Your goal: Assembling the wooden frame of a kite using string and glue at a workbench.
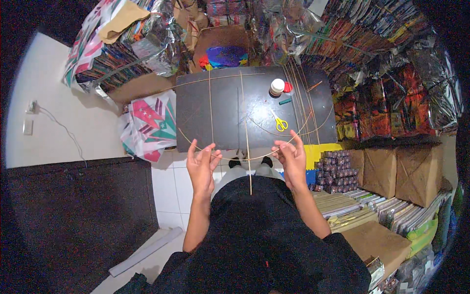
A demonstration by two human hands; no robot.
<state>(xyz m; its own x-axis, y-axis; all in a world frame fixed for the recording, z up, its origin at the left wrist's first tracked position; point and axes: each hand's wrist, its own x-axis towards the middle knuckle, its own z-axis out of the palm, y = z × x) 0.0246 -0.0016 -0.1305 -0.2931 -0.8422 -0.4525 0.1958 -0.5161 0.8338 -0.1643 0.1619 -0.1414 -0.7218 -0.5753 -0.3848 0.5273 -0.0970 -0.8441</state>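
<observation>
A thin tan stick, bamboo by its look (235,159), is bent into a shallow bow in front of me. My left hand (201,164) pinches it near its left end, fingers partly raised. My right hand (292,161) grips its right part, and the stick runs on up past the fingers. A straight thin stick (248,147) crosses the bow at its middle, one end over the dark table (196,110), the other over my lap. Whether the two are tied cannot be made out. Scissors with yellow handles (281,124) lie on the table near my right hand.
A white-lidded jar (277,86), a red round cap (288,87), a green tube-like piece (285,102) and several long thin sticks (304,98) are on the table's right side. Printed sheets (149,120) hang at the left. Bundled stacks (362,34) crowd the back.
</observation>
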